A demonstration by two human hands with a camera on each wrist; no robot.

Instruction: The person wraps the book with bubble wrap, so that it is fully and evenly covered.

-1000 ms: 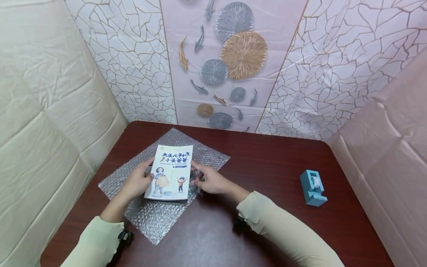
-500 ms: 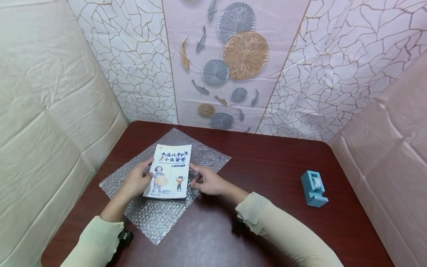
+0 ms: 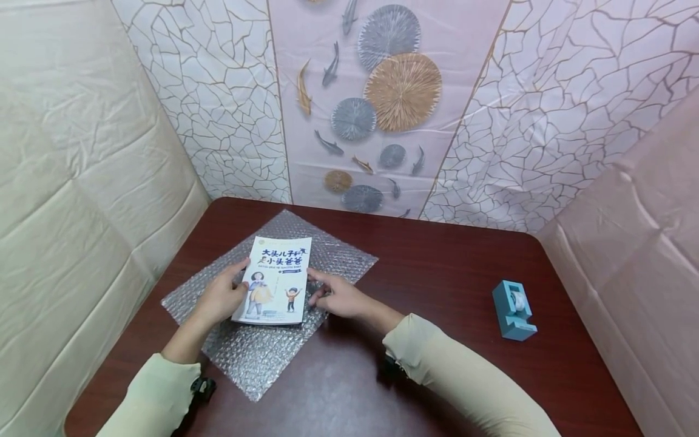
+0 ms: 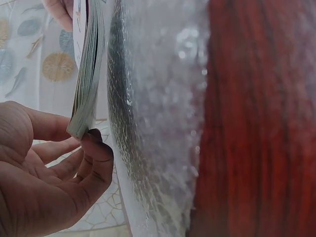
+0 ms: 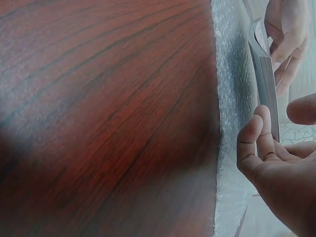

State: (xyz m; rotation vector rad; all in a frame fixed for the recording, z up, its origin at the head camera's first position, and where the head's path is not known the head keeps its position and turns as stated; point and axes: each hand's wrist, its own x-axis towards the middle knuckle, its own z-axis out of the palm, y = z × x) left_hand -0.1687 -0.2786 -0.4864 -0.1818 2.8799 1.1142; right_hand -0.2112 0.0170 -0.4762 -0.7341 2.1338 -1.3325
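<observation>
A white picture book (image 3: 275, 291) with blue Chinese lettering is held just above a silvery sheet of bubble wrap (image 3: 256, 364). My left hand (image 3: 221, 296) pinches its left edge; in the left wrist view, the thumb lies on the cover side and a fingertip (image 4: 98, 150) on the underside. At the book's right edge is my right hand (image 3: 341, 296), its fingers touching the edge and underside. Its thumb (image 5: 302, 109) stands apart from the book in the right wrist view. A gap shows between book and wrap in both wrist views.
A blue tape dispenser (image 3: 513, 309) with a roll of clear tape stands on the right of the dark red wooden table (image 3: 437, 285). Patterned cloth walls (image 3: 355, 145) rise behind and beside the table. The bubble wrap lies flat, cornerwise to me.
The book has shifted slightly left, and both hands with it. The left hand keeps its pinch; the wrap and the tape dispenser stay in place.
</observation>
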